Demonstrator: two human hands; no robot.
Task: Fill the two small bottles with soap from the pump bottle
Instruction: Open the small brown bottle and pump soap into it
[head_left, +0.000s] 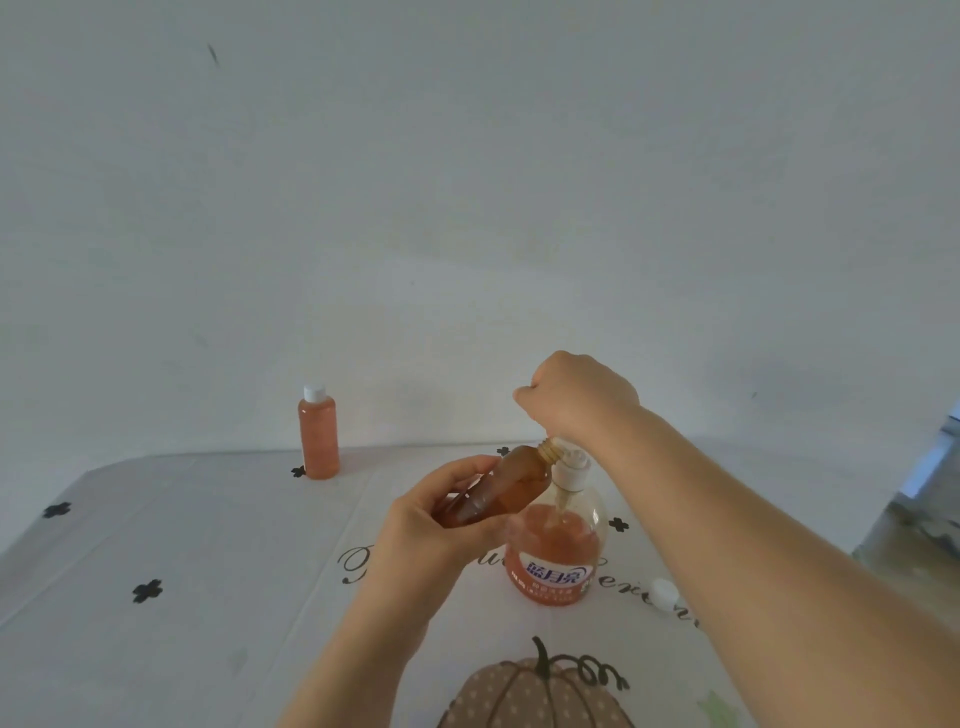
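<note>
Now L hand (434, 527) is gripping tilted, uncapped small bottle (511, 480), neck at nozzle of pump bottle (556, 551); R hand (576, 397) is curling over pump top.

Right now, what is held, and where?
The left hand grips the uncapped small bottle by its lower body; the right hand sits atop the pump bottle, grip hidden.

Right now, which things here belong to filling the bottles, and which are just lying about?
In the job: pump bottle, open small bottle in the left hand, right hand on the pump, capped small bottle standing at the back, loose white cap.
Lying about: only the pumpkin-print tablecloth.
</note>
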